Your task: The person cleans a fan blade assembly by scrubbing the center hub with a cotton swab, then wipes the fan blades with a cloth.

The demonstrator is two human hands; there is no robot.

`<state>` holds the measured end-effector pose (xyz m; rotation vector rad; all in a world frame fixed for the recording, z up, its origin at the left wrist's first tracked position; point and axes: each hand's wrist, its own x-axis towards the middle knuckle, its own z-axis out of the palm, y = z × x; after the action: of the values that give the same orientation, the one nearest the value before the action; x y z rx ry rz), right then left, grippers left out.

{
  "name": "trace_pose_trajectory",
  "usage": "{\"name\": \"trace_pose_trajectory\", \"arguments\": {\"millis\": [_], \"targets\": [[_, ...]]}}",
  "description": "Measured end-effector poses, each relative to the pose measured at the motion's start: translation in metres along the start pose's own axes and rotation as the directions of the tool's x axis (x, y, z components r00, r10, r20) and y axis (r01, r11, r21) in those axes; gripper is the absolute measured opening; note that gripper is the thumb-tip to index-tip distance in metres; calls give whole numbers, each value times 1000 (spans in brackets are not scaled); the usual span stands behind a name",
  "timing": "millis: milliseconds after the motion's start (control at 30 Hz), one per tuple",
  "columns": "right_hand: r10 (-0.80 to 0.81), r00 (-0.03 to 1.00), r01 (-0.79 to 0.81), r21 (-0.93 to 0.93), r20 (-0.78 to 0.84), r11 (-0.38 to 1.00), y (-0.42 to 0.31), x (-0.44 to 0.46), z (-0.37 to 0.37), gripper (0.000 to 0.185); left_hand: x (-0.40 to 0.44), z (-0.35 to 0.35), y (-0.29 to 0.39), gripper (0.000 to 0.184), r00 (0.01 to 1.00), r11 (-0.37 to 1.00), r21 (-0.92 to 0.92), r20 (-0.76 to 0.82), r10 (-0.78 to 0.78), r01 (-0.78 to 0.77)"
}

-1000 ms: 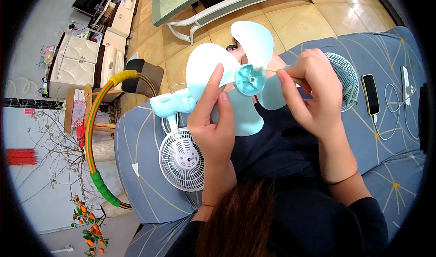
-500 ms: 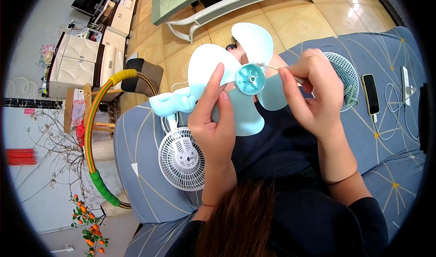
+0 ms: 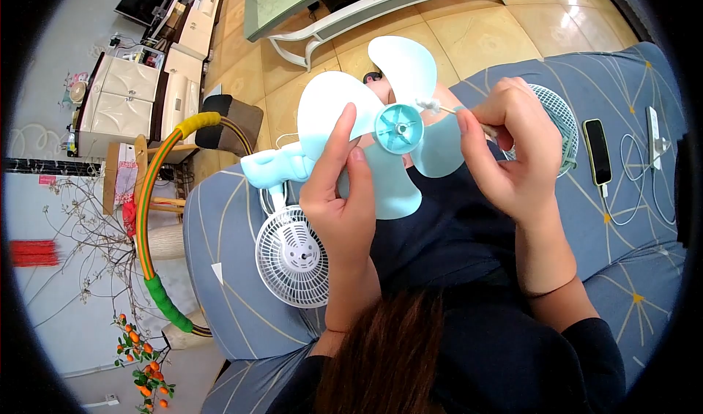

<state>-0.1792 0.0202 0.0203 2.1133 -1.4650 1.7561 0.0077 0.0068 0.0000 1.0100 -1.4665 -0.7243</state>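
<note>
A pale blue fan blade [image 3: 395,187] with a round teal hub is held up in front of me. My left hand [image 3: 340,183] grips it at the left, index finger and thumb along the blades. Between thumb and fingers, my right hand [image 3: 512,143] pinches a thin cotton swab [image 3: 432,106], whose fluffy white tip is just right of the hub's upper rim. Beside my left forearm the light blue fan base [image 3: 277,166] and its white round grille [image 3: 294,256] lie on the sofa. Another round mesh cover [image 3: 558,117] sits behind my right hand.
On the blue patterned sofa [image 3: 630,267] at the right are a phone [image 3: 598,153], its white cable and a power strip [image 3: 654,137]. A striped hoop [image 3: 145,224] leans at the left. A glass-topped table [image 3: 293,0] stands ahead, and a brown stool [image 3: 234,125] beyond the sofa.
My right hand has moved slightly right and the swab tip has come away from the hub's rim. The fan blade and my left hand have shifted a little to the left.
</note>
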Motion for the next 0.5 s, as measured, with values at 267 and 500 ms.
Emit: {"name": "trace_pose_trajectory", "arguments": {"millis": [267, 500], "targets": [[-18, 999, 12, 119, 49, 993, 0, 0, 7, 17, 1, -1, -3, 38, 997, 996, 40, -3, 81, -80], [3, 993, -4, 9, 118, 1000, 3, -3, 7, 18, 1, -3, -3, 37, 980, 975, 111, 77, 184, -192]]}}
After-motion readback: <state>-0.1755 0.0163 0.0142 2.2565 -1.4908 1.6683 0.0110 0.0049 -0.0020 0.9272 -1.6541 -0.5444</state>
